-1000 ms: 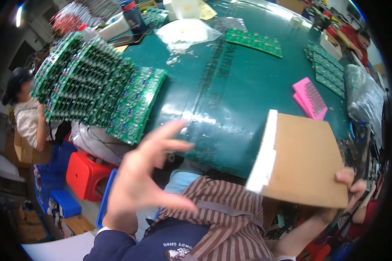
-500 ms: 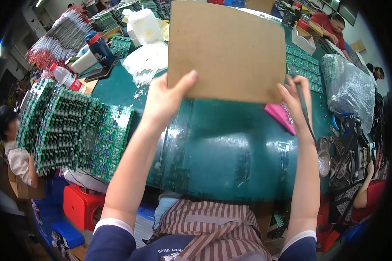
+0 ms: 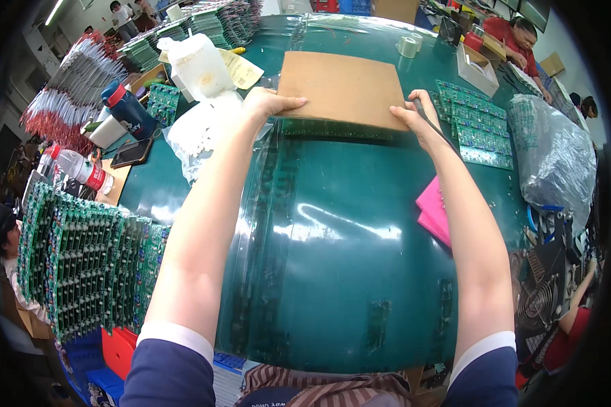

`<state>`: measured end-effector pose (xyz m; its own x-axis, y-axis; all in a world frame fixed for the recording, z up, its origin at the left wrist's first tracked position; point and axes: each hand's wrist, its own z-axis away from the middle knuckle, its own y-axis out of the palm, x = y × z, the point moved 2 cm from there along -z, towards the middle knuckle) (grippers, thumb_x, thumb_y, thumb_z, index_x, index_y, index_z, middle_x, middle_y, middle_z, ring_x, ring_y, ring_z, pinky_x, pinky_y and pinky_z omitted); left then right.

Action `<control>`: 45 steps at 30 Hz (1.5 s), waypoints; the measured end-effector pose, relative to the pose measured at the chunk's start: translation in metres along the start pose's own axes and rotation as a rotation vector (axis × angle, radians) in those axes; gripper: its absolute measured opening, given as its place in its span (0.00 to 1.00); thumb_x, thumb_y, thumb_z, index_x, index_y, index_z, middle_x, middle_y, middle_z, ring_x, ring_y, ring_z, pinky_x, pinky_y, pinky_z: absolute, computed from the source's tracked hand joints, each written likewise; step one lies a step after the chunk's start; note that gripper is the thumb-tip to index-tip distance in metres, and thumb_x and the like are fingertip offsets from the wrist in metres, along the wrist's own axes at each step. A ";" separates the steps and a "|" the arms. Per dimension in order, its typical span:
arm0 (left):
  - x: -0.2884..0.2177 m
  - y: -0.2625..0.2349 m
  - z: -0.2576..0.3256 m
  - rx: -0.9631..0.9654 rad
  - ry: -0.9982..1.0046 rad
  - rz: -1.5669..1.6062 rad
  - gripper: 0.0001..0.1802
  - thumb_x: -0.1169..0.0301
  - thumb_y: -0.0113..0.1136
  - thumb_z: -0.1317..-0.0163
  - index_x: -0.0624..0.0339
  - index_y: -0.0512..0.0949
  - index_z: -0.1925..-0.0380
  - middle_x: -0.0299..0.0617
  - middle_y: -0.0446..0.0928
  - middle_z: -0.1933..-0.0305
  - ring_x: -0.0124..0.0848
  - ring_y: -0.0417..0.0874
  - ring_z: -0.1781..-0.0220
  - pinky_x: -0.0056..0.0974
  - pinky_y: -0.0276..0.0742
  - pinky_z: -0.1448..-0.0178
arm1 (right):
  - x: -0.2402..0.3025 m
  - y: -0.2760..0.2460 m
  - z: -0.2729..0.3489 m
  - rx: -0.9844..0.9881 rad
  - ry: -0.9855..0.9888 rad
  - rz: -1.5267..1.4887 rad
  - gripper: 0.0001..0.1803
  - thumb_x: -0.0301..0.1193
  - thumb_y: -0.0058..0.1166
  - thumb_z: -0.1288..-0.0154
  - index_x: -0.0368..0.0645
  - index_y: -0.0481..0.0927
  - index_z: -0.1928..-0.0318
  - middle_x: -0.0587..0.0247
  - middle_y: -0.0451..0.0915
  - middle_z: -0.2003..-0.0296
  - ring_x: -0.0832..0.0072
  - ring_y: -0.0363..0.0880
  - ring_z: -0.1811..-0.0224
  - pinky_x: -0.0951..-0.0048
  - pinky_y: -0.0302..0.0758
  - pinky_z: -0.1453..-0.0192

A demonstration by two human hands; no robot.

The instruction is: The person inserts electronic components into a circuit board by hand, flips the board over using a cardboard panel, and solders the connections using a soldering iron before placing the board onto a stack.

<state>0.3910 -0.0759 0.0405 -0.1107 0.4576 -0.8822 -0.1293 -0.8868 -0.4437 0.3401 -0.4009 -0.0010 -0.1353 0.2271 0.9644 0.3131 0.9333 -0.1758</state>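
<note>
A flat brown cardboard sheet is held out over the far middle of the green table, tilted slightly. My left hand grips its left edge, thumb on top. At its right edge my right hand pinches the near corner with thumb and fingers. A thin dark tool also lies in my right hand, running back along the wrist; its kind I cannot make out. Just under the sheet's near edge shows a strip of green circuit board, mostly hidden by the cardboard.
Upright circuit boards stand at the left. More boards lie right of my hand, near a plastic-wrapped bundle. Pink foam lies by my right forearm. A white plastic bag, phone and bottles sit left.
Both hands have moved the cardboard sheet away from me and lowered it toward the far part of the table. It was raised close to the camera before.
</note>
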 end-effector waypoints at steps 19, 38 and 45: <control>0.011 0.003 -0.014 -0.080 -0.193 -0.383 0.38 0.53 0.83 0.71 0.71 0.83 0.63 0.51 0.84 0.60 0.37 0.86 0.59 0.38 0.79 0.56 | -0.027 0.015 0.001 0.065 -0.172 0.118 0.18 0.20 0.60 0.43 0.45 0.63 0.61 0.75 0.64 0.72 0.86 0.64 0.68 0.80 0.66 0.61; -0.004 -0.050 0.308 0.405 0.608 0.519 0.20 0.74 0.75 0.52 0.57 0.68 0.72 0.47 0.83 0.52 0.23 0.82 0.54 0.29 0.76 0.57 | 0.113 -0.095 0.237 0.340 -0.326 -0.312 0.28 0.37 0.65 0.41 0.38 0.61 0.53 0.54 0.77 0.62 0.73 0.77 0.66 0.74 0.76 0.60; 0.091 -0.051 0.398 0.148 1.006 -0.376 0.21 0.77 0.66 0.57 0.47 0.84 0.58 0.29 0.84 0.54 0.36 0.79 0.69 0.35 0.77 0.68 | 0.043 -0.057 0.361 0.434 -0.470 -0.023 0.29 0.34 0.68 0.51 0.46 0.58 0.59 0.54 0.76 0.68 0.67 0.74 0.63 0.66 0.72 0.52</control>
<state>-0.0046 0.0369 0.0452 0.8109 0.3760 -0.4484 -0.1114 -0.6531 -0.7490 -0.0229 -0.3444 -0.0204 -0.5662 0.2118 0.7966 -0.0905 0.9446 -0.3154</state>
